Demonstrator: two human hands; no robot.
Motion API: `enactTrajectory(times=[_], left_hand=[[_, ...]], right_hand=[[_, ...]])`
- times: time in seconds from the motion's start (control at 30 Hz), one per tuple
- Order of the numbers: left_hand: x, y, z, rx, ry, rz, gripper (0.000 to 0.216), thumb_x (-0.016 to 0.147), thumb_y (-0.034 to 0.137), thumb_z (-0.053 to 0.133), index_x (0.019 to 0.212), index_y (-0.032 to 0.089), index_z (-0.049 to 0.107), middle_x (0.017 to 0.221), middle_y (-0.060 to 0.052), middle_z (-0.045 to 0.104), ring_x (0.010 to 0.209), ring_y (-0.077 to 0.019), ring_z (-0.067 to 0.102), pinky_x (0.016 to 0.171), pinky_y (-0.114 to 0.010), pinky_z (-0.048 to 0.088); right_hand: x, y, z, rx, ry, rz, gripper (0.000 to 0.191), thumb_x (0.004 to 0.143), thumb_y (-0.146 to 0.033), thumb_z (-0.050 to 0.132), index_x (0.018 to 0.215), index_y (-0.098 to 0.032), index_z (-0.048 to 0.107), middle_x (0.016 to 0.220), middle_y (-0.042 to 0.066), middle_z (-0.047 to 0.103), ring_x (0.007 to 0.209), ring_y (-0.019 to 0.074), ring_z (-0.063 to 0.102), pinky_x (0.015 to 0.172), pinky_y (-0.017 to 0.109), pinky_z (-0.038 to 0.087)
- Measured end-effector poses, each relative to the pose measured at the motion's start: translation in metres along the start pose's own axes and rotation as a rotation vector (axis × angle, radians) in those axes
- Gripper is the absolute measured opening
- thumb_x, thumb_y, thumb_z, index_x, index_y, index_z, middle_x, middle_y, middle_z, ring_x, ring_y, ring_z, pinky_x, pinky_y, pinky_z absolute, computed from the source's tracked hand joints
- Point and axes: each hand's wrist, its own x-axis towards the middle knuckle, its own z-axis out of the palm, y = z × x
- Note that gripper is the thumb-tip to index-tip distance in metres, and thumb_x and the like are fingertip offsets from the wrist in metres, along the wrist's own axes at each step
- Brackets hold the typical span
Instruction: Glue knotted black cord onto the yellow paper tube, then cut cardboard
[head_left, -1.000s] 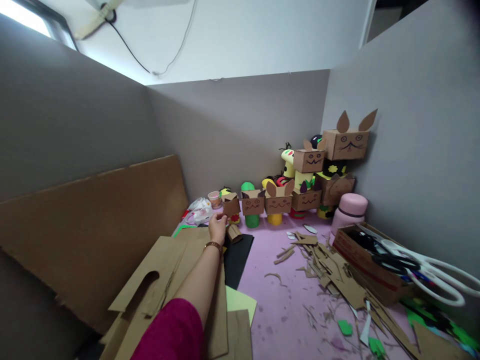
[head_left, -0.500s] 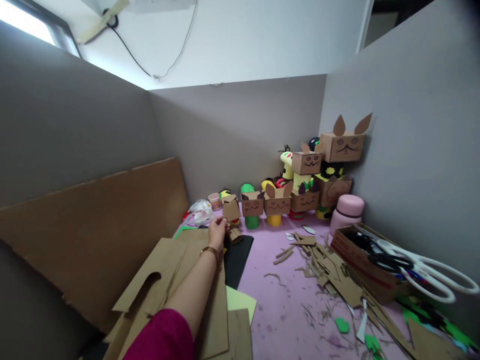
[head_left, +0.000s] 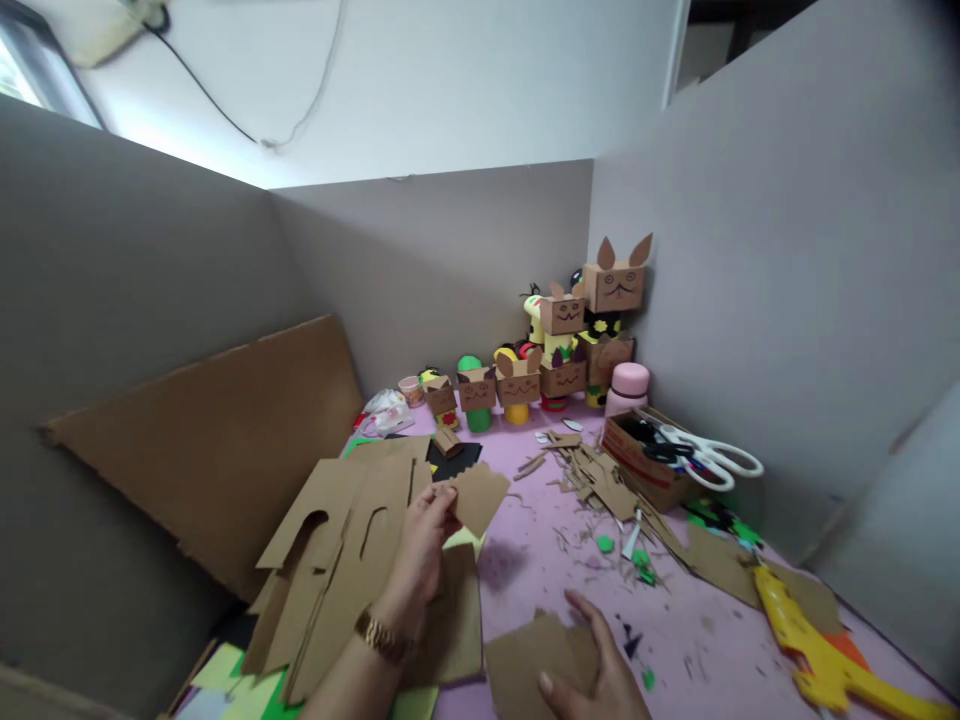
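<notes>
Pinched in my left hand [head_left: 431,525] is a small brown cardboard piece [head_left: 480,497] with a jagged upper edge, raised over the table. My left wrist wears a gold bracelet or watch. Low in the view, my right hand [head_left: 600,665] is on more cut cardboard pieces [head_left: 529,660], its thumb lying across them and its index finger stretched along their right side. The undersides of these pieces are hidden. Left of my left hand lie stacked cardboard sheets [head_left: 337,540], some with curved cutouts.
Cardboard-headed animal figures [head_left: 517,385] line the back. Cardboard scraps [head_left: 600,480] litter the purple table, beside a box [head_left: 645,470] with white-handled scissors [head_left: 712,452] and a pink bottle [head_left: 628,385]. A yellow glue gun [head_left: 817,650] lies front right. A large cardboard panel [head_left: 225,430] leans left.
My left hand has drawn back from the figures with the small cardboard piece, uncovering the leftmost figure's head. My right hand has come into view with cardboard. The view has shifted right.
</notes>
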Motion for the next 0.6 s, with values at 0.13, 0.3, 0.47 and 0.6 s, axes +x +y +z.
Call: enactTrajectory(times=[0.13, 0.3, 0.47, 0.6], left_hand=[[-0.056, -0.017, 0.015, -0.039, -0.057, -0.065, 0.024, 0.061, 0.034, 0.07, 0.076, 0.018, 0.061, 0.068, 0.0, 0.069, 0.063, -0.0165, 0.064, 0.056, -0.024, 0.048], [-0.095, -0.043, 0.032, -0.043, -0.122, -0.144, 0.031, 0.062, 0.035, 0.071, 0.085, 0.017, 0.062, 0.075, -0.004, 0.072, 0.069, -0.0211, 0.067, 0.06, -0.028, 0.05], [-0.108, -0.066, 0.036, -0.033, -0.243, -0.213, 0.032, 0.058, 0.035, 0.076, 0.081, 0.017, 0.064, 0.073, -0.004, 0.072, 0.067, -0.021, 0.066, 0.059, -0.027, 0.05], [-0.111, -0.079, 0.032, 0.058, -0.339, -0.254, 0.036, 0.057, 0.036, 0.077, 0.085, 0.016, 0.066, 0.076, -0.006, 0.073, 0.073, -0.0235, 0.066, 0.062, -0.028, 0.051]], right_hand=[[-0.002, 0.003, -0.002, -0.163, 0.142, -0.25, 0.072, 0.066, -0.024, 0.065, 0.131, -0.017, 0.035, 0.129, 0.014, 0.049, 0.119, 0.0286, 0.046, 0.101, 0.042, 0.034], [-0.009, -0.015, -0.013, -0.053, 0.168, -0.377, 0.034, 0.083, -0.039, 0.05, 0.11, -0.019, 0.054, 0.119, 0.012, 0.055, 0.115, 0.0244, 0.047, 0.096, 0.037, 0.037], [-0.009, -0.028, -0.016, 0.119, -0.004, -0.241, 0.032, 0.078, -0.05, 0.054, 0.071, -0.019, 0.051, 0.06, -0.003, 0.053, 0.055, 0.0125, 0.051, 0.052, 0.022, 0.042], [-0.008, -0.027, -0.023, 0.036, 0.061, -0.246, 0.037, 0.07, -0.05, 0.062, 0.058, -0.019, 0.047, 0.052, -0.007, 0.043, 0.05, 0.0089, 0.041, 0.047, 0.019, 0.035]])
